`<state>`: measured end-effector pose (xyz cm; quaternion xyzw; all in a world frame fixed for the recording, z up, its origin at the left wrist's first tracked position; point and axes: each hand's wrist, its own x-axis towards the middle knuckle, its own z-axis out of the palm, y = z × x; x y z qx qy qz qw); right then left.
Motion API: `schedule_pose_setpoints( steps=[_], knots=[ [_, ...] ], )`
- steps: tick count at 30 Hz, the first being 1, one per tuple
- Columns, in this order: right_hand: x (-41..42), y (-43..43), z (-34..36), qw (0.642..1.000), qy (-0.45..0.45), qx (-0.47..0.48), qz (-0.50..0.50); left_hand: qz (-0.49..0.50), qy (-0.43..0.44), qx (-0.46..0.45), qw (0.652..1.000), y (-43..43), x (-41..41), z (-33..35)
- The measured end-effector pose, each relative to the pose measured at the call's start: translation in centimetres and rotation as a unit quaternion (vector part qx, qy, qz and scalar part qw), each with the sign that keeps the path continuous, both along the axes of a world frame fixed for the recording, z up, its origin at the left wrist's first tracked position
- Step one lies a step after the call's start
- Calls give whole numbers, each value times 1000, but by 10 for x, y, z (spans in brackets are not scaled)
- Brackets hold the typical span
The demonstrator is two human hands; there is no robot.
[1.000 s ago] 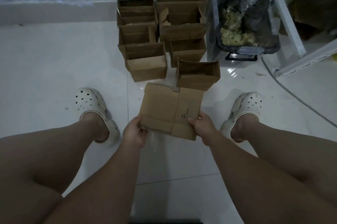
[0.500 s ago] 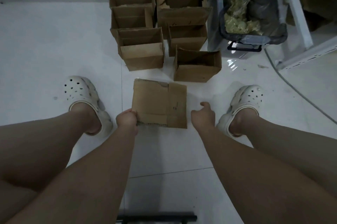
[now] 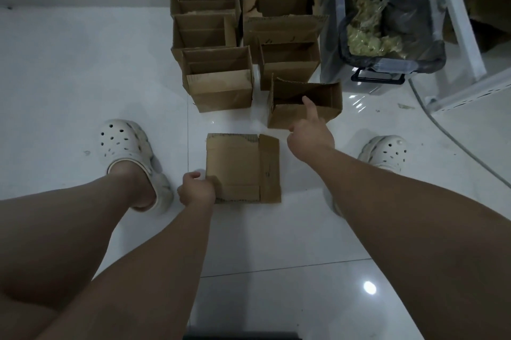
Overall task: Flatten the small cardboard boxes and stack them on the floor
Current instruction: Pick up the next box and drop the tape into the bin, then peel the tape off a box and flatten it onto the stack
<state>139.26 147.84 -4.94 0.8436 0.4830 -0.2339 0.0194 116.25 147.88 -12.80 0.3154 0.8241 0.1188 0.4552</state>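
A flattened brown cardboard box (image 3: pixel 243 168) lies on the white tile floor between my feet. My left hand (image 3: pixel 197 190) grips its near left corner. My right hand (image 3: pixel 309 135) is stretched forward, one finger extended, its tip over the near rim of the closest standing open box (image 3: pixel 326 101); the other fingers look curled. Beyond it, several more open small cardboard boxes (image 3: pixel 221 85) stand in two rows running back to the wall.
My feet in white clogs flank the flat box, the left clog (image 3: pixel 124 146) and the right clog (image 3: pixel 384 150). A clear bin with a black bag (image 3: pixel 392 16) stands at the right, beside a white rack frame (image 3: pixel 464 35) and a cable (image 3: pixel 453 140).
The flattened box has come down from both hands onto the floor. My right hand let go of it and reached forward to the nearest open box. The left hand still grips the corner.
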Motion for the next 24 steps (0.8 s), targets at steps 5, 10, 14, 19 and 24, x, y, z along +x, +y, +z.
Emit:
schedule_pose_setpoints(
  steps=[5,10,14,19,24],
  knots=[
    [9,2,-1,998,6,-58,1,-198,-37,67,977,-6,12,14],
    [11,11,7,997,11,-76,-6,-593,-8,62,802,-19,27,16],
    [15,13,3,996,32,-82,-1,-731,67,0,680,-25,24,10],
    [12,5,5,997,47,-41,-45,-742,111,-63,658,-17,9,4],
    [7,-2,5,994,15,55,-97,-716,95,-47,690,-18,10,4]
  ],
)
